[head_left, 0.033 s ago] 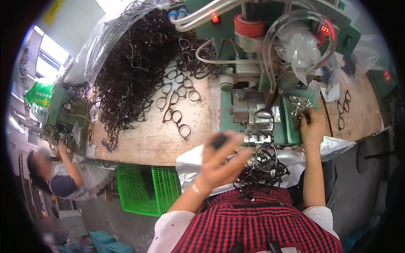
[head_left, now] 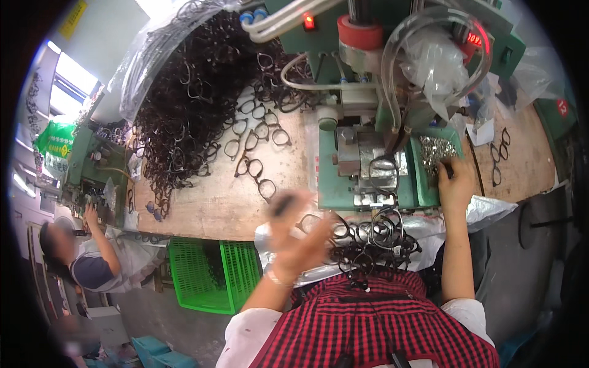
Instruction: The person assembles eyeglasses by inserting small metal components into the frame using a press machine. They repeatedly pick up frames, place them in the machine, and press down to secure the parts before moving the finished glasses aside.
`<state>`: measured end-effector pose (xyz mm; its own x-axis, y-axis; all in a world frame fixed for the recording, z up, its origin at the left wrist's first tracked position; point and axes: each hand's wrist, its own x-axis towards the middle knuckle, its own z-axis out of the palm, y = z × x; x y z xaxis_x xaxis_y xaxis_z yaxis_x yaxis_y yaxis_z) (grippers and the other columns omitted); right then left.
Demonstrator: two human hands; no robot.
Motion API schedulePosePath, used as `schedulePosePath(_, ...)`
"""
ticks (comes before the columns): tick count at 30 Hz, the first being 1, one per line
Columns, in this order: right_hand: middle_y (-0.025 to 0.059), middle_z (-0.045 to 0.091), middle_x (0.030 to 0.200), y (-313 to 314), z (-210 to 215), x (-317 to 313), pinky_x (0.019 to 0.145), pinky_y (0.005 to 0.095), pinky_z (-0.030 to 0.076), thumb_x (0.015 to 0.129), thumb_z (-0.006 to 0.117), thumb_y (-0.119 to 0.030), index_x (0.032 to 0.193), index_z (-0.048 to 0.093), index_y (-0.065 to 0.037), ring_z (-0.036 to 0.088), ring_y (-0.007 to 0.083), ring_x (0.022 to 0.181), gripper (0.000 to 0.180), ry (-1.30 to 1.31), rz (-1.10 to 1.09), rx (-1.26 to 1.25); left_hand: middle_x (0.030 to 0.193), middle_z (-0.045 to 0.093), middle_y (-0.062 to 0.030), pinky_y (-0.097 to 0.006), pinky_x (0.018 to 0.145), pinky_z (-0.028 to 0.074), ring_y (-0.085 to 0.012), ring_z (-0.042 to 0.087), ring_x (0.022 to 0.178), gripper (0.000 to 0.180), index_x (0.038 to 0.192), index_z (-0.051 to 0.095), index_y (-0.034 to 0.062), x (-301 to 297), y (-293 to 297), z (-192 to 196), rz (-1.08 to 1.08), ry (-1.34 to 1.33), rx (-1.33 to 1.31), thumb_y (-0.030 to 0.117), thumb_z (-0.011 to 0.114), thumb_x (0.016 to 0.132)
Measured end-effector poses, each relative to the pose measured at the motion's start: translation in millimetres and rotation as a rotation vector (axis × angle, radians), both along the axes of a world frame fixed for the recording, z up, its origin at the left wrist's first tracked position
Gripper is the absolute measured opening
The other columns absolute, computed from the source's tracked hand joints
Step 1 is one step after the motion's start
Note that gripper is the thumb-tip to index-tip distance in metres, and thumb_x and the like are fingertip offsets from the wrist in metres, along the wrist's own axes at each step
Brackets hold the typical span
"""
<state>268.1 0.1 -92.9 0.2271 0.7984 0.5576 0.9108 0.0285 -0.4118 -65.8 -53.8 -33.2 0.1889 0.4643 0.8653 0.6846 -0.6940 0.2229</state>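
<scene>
My left hand (head_left: pixel 296 242) is blurred by motion over the table's front edge. Its fingers look spread, and a dark patch, perhaps a cover, shows at one fingertip. Right beside it, dark eyeglass frames (head_left: pixel 375 248) lie heaped on silvery sheeting at my lap. My right hand (head_left: pixel 457 183) rests at the near right of a green tray (head_left: pixel 427 195), thumb and finger drawn together; what is between them cannot be made out. Small shiny metal parts (head_left: pixel 435 150) fill the tray's far end. Under the press head, another dark eyeglass frame (head_left: pixel 384 173) sits at the metal fixture (head_left: pixel 363 153).
The green press (head_left: pixel 334 193) with hoses stands ahead of me. A large heap of dark frames (head_left: pixel 184 104) covers the table's (head_left: pixel 202 214) left, with loose ones nearer. A green plastic basket (head_left: pixel 239 276) stands below the edge. Another person (head_left: pixel 92 264) works at far left.
My left hand has moved left, away from the heap at my lap, uncovering an eyeglass frame there. My right hand stays at the tray, its place nearly unchanged.
</scene>
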Motion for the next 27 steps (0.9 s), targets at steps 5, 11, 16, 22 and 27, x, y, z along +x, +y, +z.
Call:
schedulePosePath(5, 0.0135, 0.070, 0.091, -3, 2, 6, 0.077, 0.0381, 0.050, 0.085, 0.069, -0.010, 0.097, 0.074, -0.005, 0.065, 0.0305, 0.086, 0.014, 0.254, 0.026, 0.061, 0.113, 0.067, -0.0112, -0.037, 0.091, 0.049, -0.0299, 0.063, 0.095, 0.027, 0.112, 0.067, 0.0025, -95, 46, 47, 0.268, -0.587, -0.205, 0.012, 0.071, 0.088)
schedulePosePath(11, 0.0148, 0.070, 0.091, 15, 19, -16, 0.076, 0.0386, 0.051, 0.085, 0.067, -0.008, 0.096, 0.072, -0.005, 0.066, 0.0309, 0.085, 0.013, 0.240, 0.073, 0.080, 0.128, 0.061, -0.0108, -0.044, 0.100, 0.041, -0.0331, 0.051, 0.119, 0.034, 0.104, 0.071, 0.0121, -203, 186, -117, 0.638, 0.228, -0.585, 0.031, 0.078, 0.077)
schedulePosePath(16, 0.0117, 0.069, 0.092, -10, 7, -1, 0.075, 0.0347, 0.051, 0.082, 0.068, -0.007, 0.096, 0.070, -0.003, 0.066, 0.0255, 0.083, 0.014, 0.435, 0.055, 0.057, 0.113, 0.066, -0.0129, -0.044, 0.094, 0.044, -0.0365, 0.056, 0.106, 0.024, 0.100, 0.068, 0.0071, -220, 174, -156, 0.432, 0.034, -0.650, 0.024, 0.071, 0.082)
schedulePosePath(22, 0.0068, 0.070, 0.095, -77, -15, 48, 0.082, 0.0274, 0.050, 0.086, 0.069, -0.003, 0.101, 0.070, 0.001, 0.064, 0.0147, 0.089, 0.015, 0.600, -0.060, 0.077, 0.082, 0.061, -0.0040, -0.027, 0.061, 0.046, -0.0117, 0.055, 0.068, 0.025, 0.099, 0.060, 0.0023, -224, 121, -96, 0.503, -0.608, -0.366, 0.025, 0.050, 0.104)
schedulePosePath(27, 0.0056, 0.070, 0.094, -71, 11, 25, 0.083, 0.0278, 0.050, 0.086, 0.069, -0.004, 0.098, 0.070, 0.000, 0.064, 0.0142, 0.090, 0.013, 0.752, 0.055, -0.012, 0.076, 0.052, 0.0004, -0.023, 0.055, 0.038, -0.0090, 0.047, 0.065, 0.023, 0.098, 0.057, 0.0078, -209, 81, -101, 0.447, -1.119, -0.559, 0.029, 0.048, 0.104)
